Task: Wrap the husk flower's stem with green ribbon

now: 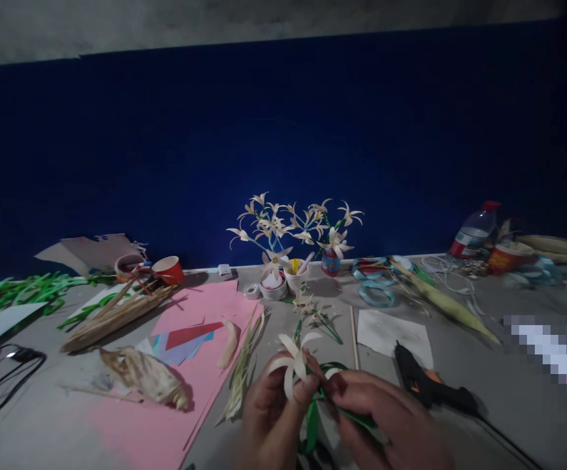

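My left hand [276, 411] is closed around the base of a handmade flower [293, 363] with long, curling cream petals. Close beside it, my right hand [386, 408] pinches a strip of green tape [360, 418] near the flower's stem. Part of the green strip hangs down between the hands, and the fingers hide most of the stem. Just beyond the hands lies a spray of similar small flowers [315, 310] on green stems. To the right of my right hand rests a black hot glue gun [430, 385].
Several finished flowers [268, 225] stand in small pots at the back. Pink paper [200, 378] with dried corn husks [144, 378] covers the left. A white sheet [394, 333], a wooden stick [354, 336], blue ribbon rolls [376, 294] and a plastic bottle [474, 232] are to the right.
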Tool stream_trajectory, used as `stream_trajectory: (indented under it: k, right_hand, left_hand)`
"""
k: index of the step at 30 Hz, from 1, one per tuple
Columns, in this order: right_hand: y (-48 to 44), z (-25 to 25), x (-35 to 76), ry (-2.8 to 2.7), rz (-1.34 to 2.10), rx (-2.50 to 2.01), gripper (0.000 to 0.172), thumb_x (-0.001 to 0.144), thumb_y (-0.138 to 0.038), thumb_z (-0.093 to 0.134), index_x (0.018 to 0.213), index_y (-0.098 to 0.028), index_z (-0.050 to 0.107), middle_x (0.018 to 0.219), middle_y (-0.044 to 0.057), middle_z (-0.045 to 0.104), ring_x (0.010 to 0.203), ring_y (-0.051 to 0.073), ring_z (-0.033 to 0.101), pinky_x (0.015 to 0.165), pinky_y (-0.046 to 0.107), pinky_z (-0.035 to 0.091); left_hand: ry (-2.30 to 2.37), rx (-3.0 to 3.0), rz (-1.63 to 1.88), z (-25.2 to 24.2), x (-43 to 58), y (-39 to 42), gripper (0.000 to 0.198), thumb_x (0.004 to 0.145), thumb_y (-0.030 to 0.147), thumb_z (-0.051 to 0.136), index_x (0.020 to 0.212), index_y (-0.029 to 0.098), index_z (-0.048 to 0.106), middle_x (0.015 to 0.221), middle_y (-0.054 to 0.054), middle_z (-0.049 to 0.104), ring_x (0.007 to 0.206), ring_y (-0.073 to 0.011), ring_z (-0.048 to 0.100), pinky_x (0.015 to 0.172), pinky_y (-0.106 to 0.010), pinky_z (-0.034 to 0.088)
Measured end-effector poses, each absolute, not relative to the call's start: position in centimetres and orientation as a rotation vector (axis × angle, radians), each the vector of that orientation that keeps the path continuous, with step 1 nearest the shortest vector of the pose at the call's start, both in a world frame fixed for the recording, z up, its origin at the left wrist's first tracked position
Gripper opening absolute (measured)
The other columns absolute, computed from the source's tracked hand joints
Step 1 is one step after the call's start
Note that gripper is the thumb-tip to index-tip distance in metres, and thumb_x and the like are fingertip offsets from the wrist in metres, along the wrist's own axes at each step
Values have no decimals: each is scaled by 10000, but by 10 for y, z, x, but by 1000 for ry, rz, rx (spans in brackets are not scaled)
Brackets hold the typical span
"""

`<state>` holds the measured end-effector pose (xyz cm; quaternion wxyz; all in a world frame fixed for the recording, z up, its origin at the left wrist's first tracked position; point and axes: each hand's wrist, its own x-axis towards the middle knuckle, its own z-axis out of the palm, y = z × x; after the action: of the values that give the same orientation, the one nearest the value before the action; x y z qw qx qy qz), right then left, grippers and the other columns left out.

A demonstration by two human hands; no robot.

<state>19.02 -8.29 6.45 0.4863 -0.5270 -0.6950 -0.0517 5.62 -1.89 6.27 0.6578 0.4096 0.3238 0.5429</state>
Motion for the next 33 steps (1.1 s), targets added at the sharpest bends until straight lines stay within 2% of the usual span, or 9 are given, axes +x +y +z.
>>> stream_trajectory:
  k: [4, 10, 15, 19, 23, 26, 29, 31, 33]
  right_hand:
    - [-78, 70, 183, -1495, 164, -1231, 167, 854, -101, 560, 852, -268, 572, 828, -35, 717, 744, 104, 702, 698, 136, 529]
    - [-72, 57, 179, -1196, 531, -1207, 85, 872, -222, 592, 788, -236, 590, 819, -17, 649, 543, 91, 589, 518, 167, 496]
    - [-71, 55, 175, -911, 832, -1222, 191, 817, -365, 694, 749, -206, 612, 787, -12, 637, 562, 103, 581, 507, 186, 479]
    - [-67, 55, 175, -792, 999, -1125, 291, 755, -421, 769, 714, -187, 601, 687, -49, 595, 509, 79, 546, 503, 186, 457]
    - [-63, 50, 177, -774, 1134, -1029, 323, 744, -443, 781, 717, -181, 594, 657, -70, 557, 478, 57, 539, 474, 164, 441]
    - [-61, 49, 178, -749, 1283, -983, 371, 718, -464, 794, 714, -191, 543, 553, -93, 514, 399, 48, 470, 397, 153, 391]
    - [-60, 51, 177, -705, 1357, -952, 394, 715, -462, 793, 691, -203, 497, 440, -107, 485, 344, 39, 408, 365, 140, 345]
    - [-60, 52, 176, -687, 1369, -938, 404, 703, -472, 794, 679, -203, 494, 419, -102, 490, 329, 38, 403, 361, 141, 343]
    - [-60, 51, 173, -673, 1373, -943, 392, 699, -470, 794, 690, -201, 508, 416, -98, 496, 322, 37, 394, 352, 140, 335]
  left_hand:
    - [696, 964, 1219, 62, 56, -19, 162, 706, 349, 816, 811, 230, 783, 728, 1, 715, 749, -162, 633, 736, -202, 484]
    - [639, 936, 1145, 61, 53, -18, 161, 721, 318, 809, 834, 207, 780, 773, -24, 724, 786, -173, 626, 759, -218, 485]
    - [636, 820, 1038, 61, 51, -16, 162, 697, 308, 831, 824, 216, 786, 791, -18, 724, 816, -154, 621, 780, -197, 472]
    - [573, 725, 971, 63, 53, -13, 157, 657, 275, 862, 772, 207, 780, 826, -23, 727, 856, -156, 631, 803, -202, 477]
    - [473, 716, 958, 64, 56, -12, 93, 694, 220, 831, 720, 187, 748, 795, -22, 686, 866, -169, 620, 807, -231, 485]
    - [409, 730, 943, 63, 57, -10, 76, 732, 207, 796, 728, 172, 729, 796, -29, 673, 871, -177, 611, 810, -250, 487]
    - [420, 724, 923, 63, 56, -10, 66, 736, 192, 796, 739, 161, 739, 787, -32, 685, 804, -153, 615, 755, -226, 490]
    - [435, 703, 909, 64, 56, -10, 71, 718, 180, 812, 742, 160, 748, 760, -22, 683, 715, -125, 603, 677, -200, 479]
    - [430, 708, 898, 66, 55, -11, 72, 715, 183, 811, 735, 156, 748, 750, -21, 677, 692, -123, 598, 671, -204, 478]
